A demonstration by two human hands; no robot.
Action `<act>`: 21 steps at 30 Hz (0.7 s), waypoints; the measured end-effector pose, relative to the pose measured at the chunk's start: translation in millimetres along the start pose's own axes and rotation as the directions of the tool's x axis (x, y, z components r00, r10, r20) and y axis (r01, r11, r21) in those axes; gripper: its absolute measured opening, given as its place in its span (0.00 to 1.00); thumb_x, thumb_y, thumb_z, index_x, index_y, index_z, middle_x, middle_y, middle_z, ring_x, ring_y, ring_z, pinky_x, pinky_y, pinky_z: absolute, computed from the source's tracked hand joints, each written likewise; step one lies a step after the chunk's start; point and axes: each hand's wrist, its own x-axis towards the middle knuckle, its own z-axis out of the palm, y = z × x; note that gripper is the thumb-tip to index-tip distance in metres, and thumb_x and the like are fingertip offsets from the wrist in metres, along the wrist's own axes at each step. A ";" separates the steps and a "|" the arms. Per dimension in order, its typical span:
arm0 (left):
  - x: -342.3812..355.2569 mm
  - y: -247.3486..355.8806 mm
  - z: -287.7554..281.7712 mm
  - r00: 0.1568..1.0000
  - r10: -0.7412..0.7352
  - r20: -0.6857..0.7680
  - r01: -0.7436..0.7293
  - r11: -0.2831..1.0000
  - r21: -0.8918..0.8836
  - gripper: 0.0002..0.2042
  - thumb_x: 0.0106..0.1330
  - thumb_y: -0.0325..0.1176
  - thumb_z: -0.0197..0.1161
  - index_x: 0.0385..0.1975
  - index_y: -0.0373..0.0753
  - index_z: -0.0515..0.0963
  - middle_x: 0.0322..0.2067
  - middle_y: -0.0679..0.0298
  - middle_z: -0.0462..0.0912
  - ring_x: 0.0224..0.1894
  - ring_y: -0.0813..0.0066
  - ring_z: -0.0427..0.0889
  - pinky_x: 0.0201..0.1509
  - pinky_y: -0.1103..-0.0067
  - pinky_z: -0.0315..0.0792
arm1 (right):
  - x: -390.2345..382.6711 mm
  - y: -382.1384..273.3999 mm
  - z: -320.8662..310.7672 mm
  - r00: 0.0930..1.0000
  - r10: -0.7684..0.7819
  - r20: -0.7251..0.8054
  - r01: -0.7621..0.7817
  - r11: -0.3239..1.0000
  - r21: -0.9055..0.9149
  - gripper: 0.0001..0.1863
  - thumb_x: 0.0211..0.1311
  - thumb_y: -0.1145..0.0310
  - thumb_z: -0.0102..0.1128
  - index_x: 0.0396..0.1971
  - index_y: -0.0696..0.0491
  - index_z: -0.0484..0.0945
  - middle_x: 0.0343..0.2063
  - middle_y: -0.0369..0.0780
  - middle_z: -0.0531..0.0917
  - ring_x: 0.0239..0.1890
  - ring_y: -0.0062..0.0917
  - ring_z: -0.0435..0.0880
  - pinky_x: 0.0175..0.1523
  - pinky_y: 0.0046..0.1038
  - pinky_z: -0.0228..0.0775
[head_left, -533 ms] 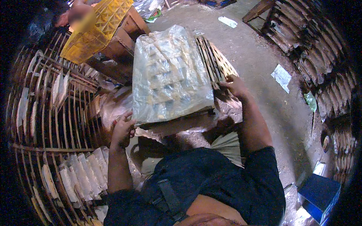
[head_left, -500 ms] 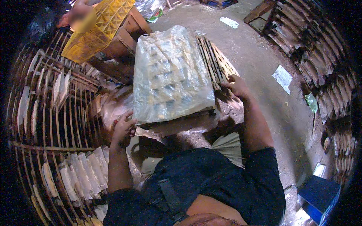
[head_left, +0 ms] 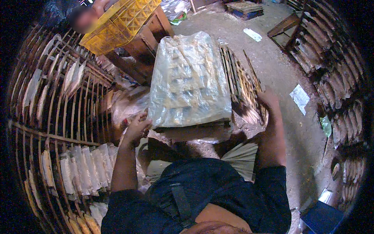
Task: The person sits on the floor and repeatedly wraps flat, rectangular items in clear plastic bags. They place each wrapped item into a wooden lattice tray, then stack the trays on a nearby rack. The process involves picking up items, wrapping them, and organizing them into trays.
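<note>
A clear plastic sheet (head_left: 189, 80) covers a stack of pale, gridded pieces in front of me, with a dark layer showing underneath. My left hand (head_left: 139, 128) is at the sheet's near left corner, fingers loosely bent and apart. To the right of the stack lean several slatted wooden panels (head_left: 241, 85). My right hand (head_left: 268, 100) grips the outermost panel by its right side; part of the grip is hidden.
Racks (head_left: 54, 101) with bagged pale sheets line the left; corrugated pieces (head_left: 331, 78) line the right. Beyond are a yellow crate (head_left: 117, 25) on wooden boxes, a co-worker (head_left: 85, 21) and stacked panels (head_left: 243, 9). A dark blue box (head_left: 319, 218) lies lower right.
My right hand has moved rightward and slightly down, and the outer slatted panel now stands apart from the others. The covered stack appears further right and lower in the view.
</note>
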 end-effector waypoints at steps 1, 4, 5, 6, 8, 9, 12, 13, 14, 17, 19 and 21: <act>5.2 -3.2 -2.2 1.000 0.000 0.009 0.000 1.000 -0.009 0.28 0.63 0.37 0.67 0.61 0.39 0.64 0.26 0.69 0.74 0.19 0.84 0.67 0.19 0.83 0.61 | 13.0 22.0 1.5 1.000 -0.015 0.014 0.016 0.998 -0.056 0.27 0.50 0.57 0.60 0.46 0.63 0.77 0.40 0.59 0.82 0.44 0.49 0.83 0.50 0.41 0.73; 13.2 -13.6 -13.5 1.000 0.016 -0.015 -0.016 1.000 -0.005 0.31 0.63 0.38 0.67 0.63 0.38 0.62 0.26 0.68 0.75 0.19 0.84 0.68 0.18 0.82 0.62 | 6.2 39.5 -12.9 0.996 -0.085 0.013 0.086 0.993 -0.082 0.22 0.49 0.59 0.60 0.38 0.62 0.80 0.33 0.56 0.84 0.38 0.47 0.84 0.44 0.40 0.74; 13.3 -17.1 -14.5 0.999 0.032 -0.041 -0.031 0.999 0.021 0.32 0.63 0.38 0.67 0.64 0.38 0.61 0.26 0.68 0.75 0.18 0.83 0.69 0.18 0.82 0.62 | 6.0 51.2 -15.0 0.993 -0.106 0.055 0.102 0.992 0.071 0.21 0.49 0.59 0.59 0.37 0.62 0.80 0.32 0.55 0.84 0.36 0.45 0.85 0.43 0.39 0.74; 14.4 -20.8 -16.6 0.997 0.048 -0.062 -0.045 0.998 0.046 0.33 0.63 0.38 0.68 0.65 0.38 0.60 0.26 0.68 0.76 0.18 0.83 0.69 0.17 0.81 0.62 | 2.3 61.3 -16.2 0.987 -0.130 0.091 0.107 0.969 0.221 0.19 0.49 0.60 0.59 0.35 0.61 0.80 0.30 0.54 0.84 0.34 0.44 0.85 0.41 0.38 0.74; 20.3 -32.2 -23.4 0.969 0.184 -0.163 -0.139 0.958 0.251 0.37 0.62 0.38 0.69 0.67 0.36 0.57 0.26 0.66 0.77 0.24 0.80 0.74 0.26 0.80 0.69 | -10.0 75.2 -17.0 0.969 -0.086 -0.232 0.121 0.982 0.143 0.17 0.49 0.61 0.59 0.31 0.60 0.82 0.23 0.48 0.82 0.28 0.33 0.82 0.37 0.35 0.73; 12.0 -31.6 -21.3 0.932 0.275 -0.236 -0.182 0.919 0.350 0.38 0.61 0.38 0.69 0.68 0.36 0.57 0.27 0.65 0.77 0.26 0.78 0.75 0.29 0.79 0.71 | -16.5 72.0 -30.1 0.969 -0.046 -0.243 0.097 0.975 0.201 0.16 0.49 0.62 0.59 0.31 0.61 0.82 0.22 0.47 0.82 0.26 0.31 0.81 0.37 0.34 0.73; -16.8 5.2 -8.9 0.816 0.452 -0.361 -0.214 0.816 0.536 0.39 0.59 0.36 0.71 0.68 0.37 0.57 0.37 0.61 0.76 0.34 0.74 0.76 0.43 0.76 0.74 | -63.3 35.3 -94.3 0.950 0.067 -0.306 0.031 0.952 0.305 0.17 0.54 0.59 0.59 0.31 0.59 0.83 0.19 0.42 0.81 0.23 0.25 0.79 0.31 0.32 0.70; -23.2 13.9 -3.4 0.756 0.533 -0.380 -0.317 0.806 0.500 0.39 0.59 0.35 0.71 0.68 0.37 0.57 0.40 0.60 0.75 0.34 0.73 0.76 0.44 0.75 0.74 | -71.1 33.0 -102.9 0.930 0.097 -0.354 0.030 0.942 0.335 0.17 0.55 0.58 0.59 0.30 0.59 0.83 0.19 0.41 0.81 0.23 0.24 0.78 0.30 0.32 0.70; -27.1 19.4 3.4 0.687 0.604 -0.404 -0.416 0.783 0.463 0.39 0.59 0.35 0.70 0.68 0.38 0.57 0.43 0.60 0.74 0.35 0.73 0.76 0.44 0.75 0.74 | -81.0 29.5 -110.9 0.908 0.127 -0.399 0.030 0.931 0.363 0.18 0.57 0.57 0.59 0.30 0.59 0.83 0.19 0.40 0.81 0.22 0.23 0.78 0.29 0.31 0.69; -11.4 20.2 25.6 0.606 0.739 -0.296 -0.667 0.674 0.316 0.34 0.60 0.31 0.68 0.66 0.40 0.61 0.48 0.61 0.71 0.41 0.73 0.74 0.48 0.76 0.73 | -117.2 -2.9 -124.3 0.786 0.094 -0.611 0.265 0.841 0.471 0.15 0.64 0.63 0.59 0.40 0.61 0.81 0.20 0.36 0.81 0.25 0.16 0.77 0.29 0.23 0.67; -9.2 33.1 49.3 0.603 0.780 -0.169 -0.761 0.626 0.170 0.32 0.61 0.31 0.67 0.65 0.40 0.63 0.49 0.61 0.72 0.44 0.72 0.75 0.51 0.76 0.72 | -145.9 -35.7 -136.4 0.785 0.111 -0.610 0.346 0.738 0.579 0.19 0.66 0.69 0.59 0.55 0.60 0.74 0.30 0.35 0.84 0.30 0.13 0.77 0.34 0.17 0.67; -18.6 58.9 78.2 0.621 0.784 0.018 -0.783 0.619 0.061 0.29 0.63 0.30 0.65 0.64 0.37 0.63 0.53 0.60 0.73 0.51 0.70 0.75 0.56 0.74 0.71 | -150.9 -44.2 -127.2 0.710 0.056 -0.702 0.520 0.631 0.576 0.18 0.66 0.69 0.60 0.53 0.60 0.76 0.38 0.40 0.83 0.41 0.18 0.78 0.45 0.21 0.69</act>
